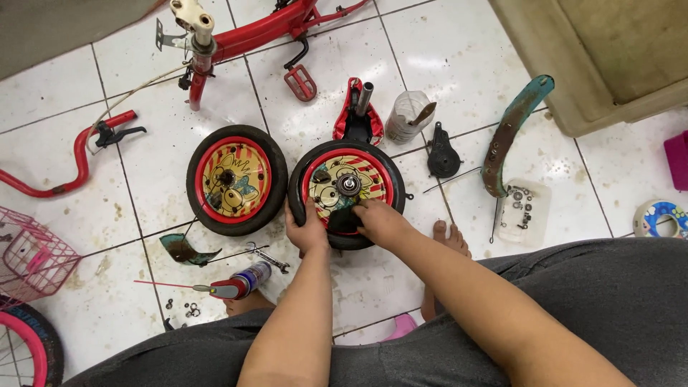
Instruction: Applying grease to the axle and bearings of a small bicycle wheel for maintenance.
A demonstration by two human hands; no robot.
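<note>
Working the rear wheel point(349, 188), flat on the tiles beside the front wheel point(236, 179). Left hand point(307, 229) is clenching its tyre edge; right hand point(381, 221) is pressing a dark part on the disc, grip unclear. Likely seating it: next needs steady alignment at the hub point(350, 185).

Two wheels lie side by side on the floor point(444, 57); the right wheel point(347, 190) is under both hands, the left wheel point(236, 180) just beside it.

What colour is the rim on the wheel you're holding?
Red, around a yellow cartoon disc, on the wheel under both hands; head view shows it.
</note>
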